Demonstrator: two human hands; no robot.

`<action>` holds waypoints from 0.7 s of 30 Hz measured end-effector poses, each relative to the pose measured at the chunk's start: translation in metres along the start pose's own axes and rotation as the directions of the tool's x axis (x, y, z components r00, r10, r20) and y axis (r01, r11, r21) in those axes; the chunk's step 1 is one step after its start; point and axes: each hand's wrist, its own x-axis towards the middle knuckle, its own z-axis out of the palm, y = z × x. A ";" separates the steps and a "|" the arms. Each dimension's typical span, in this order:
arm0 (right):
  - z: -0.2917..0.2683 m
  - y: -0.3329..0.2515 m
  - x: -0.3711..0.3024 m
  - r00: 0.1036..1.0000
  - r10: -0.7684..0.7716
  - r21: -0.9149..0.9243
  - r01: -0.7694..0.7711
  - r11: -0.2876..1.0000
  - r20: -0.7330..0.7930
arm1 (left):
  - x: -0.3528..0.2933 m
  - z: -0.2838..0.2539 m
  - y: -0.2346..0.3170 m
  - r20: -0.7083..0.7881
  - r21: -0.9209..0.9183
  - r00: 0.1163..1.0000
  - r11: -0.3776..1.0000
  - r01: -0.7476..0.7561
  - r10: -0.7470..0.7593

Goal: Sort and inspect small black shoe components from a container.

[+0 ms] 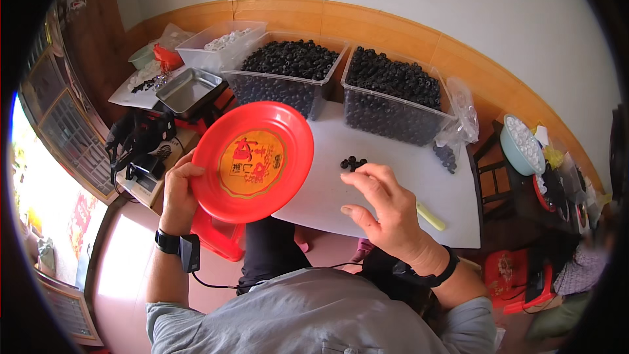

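The plate [298,137] is round, glossy and red, with a raised rim. Its middle is a golden-orange disc with a scalloped edge, printed with red figures and characters. It is held up at eleven o'clock from the person's body, just off the near left part of the white table [327,134], tilted so that its face shows. The left hand [181,190] grips its rim at the plate's nine o'clock, thumb over the front, the other fingers mostly hidden behind.

The right hand [391,216], at one o'clock, holds nothing that shows; thumb and forefinger stand wide apart, beside a small cluster of black pieces [352,160]. Whether a fingertip touches them I cannot tell.

Counted: one plate; at least five pieces in the cluster, overlapping too much for an exact number; two clear bins [275,86] [386,121] heaped with far too many black pieces to count, at twelve and half past twelve; one tub [195,59] of white pieces and one metal tray [190,92] toward eleven; one pale green handle [430,216] and one light-blue bowl [515,157] of white pieces at two.
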 end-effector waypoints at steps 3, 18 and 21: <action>-0.013 -0.002 0.008 0.983 0.186 0.298 -0.177 0.938 -0.001 | -0.002 0.032 0.000 0.075 -0.010 0.996 0.999 -0.039 0.040; -0.145 0.080 0.095 0.769 0.604 0.500 -0.446 0.742 -0.209 | 0.074 0.226 -0.086 0.454 0.031 0.891 0.999 0.009 -0.022; -0.169 0.108 0.108 0.925 0.214 -0.127 -0.264 0.956 -0.313 | 0.119 0.226 -0.126 0.422 0.156 0.905 0.988 -0.017 -0.051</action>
